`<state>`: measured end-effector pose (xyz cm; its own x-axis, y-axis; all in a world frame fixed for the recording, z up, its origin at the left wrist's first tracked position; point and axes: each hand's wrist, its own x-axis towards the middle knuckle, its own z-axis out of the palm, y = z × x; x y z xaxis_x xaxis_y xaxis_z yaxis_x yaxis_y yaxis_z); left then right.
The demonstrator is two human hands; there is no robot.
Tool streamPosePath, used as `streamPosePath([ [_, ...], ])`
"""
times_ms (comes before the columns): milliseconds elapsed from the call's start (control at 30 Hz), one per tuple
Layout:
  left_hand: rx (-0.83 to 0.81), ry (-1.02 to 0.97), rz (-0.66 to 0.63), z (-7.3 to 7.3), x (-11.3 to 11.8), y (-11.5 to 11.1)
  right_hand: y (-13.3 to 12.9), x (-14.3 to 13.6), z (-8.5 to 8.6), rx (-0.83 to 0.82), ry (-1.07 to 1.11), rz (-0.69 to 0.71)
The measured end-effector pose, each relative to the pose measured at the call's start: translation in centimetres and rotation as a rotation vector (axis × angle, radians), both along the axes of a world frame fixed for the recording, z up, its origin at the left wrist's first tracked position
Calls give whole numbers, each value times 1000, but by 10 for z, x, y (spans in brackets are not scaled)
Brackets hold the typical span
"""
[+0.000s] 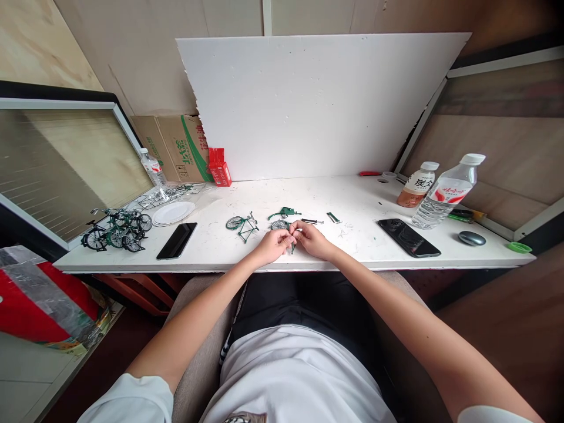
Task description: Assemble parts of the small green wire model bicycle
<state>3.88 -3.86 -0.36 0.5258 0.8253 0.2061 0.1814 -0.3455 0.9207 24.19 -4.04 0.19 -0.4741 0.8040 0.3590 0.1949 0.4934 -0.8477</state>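
Nearest me, both forearms run up from my white shirt to the near edge of the white tabletop, which I'll use as landmark for everything else. Left hand and right hand meet just past that edge, fingertips pinched together on a tiny pale metal part; too small to say which hand really carries it, so I read it as a shared pinch, both hands closed. A thin dark green rod pokes down under the left fingers, touching or v. near them.

To do this bit well, imo: keep wrists resting on the top, work low, so a dropped piece lands on the surface and not over the near edge into my lap. Small moves only, turn w/ fingertips.

Just beyond the hands lies a small spoked wheel, then a green toy bicycle frame with one wheel to its left, and a loose green frame piece further in.

Room: open surface left of the hands up to the black phone, and right up to the second black phone. Finished green model bicycles crowd the far-left corner. Clear plastic water bottle stands far right, well apart. White foam board closes the back.
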Motion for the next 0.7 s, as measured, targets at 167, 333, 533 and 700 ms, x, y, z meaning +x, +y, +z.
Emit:
streamPosePath([
  [167,-15,-25,4,1,1,0,1,0,-2,8,11,2],
  [333,-20,-39,18,2,1,-1,3,1,-4,1,36,-8],
  [533,3,-64,33,1,0,0,0,-1,1,-97,188,27],
  [700,23,-76,45,1,-1,1,2,-1,0,-126,237,22],
])
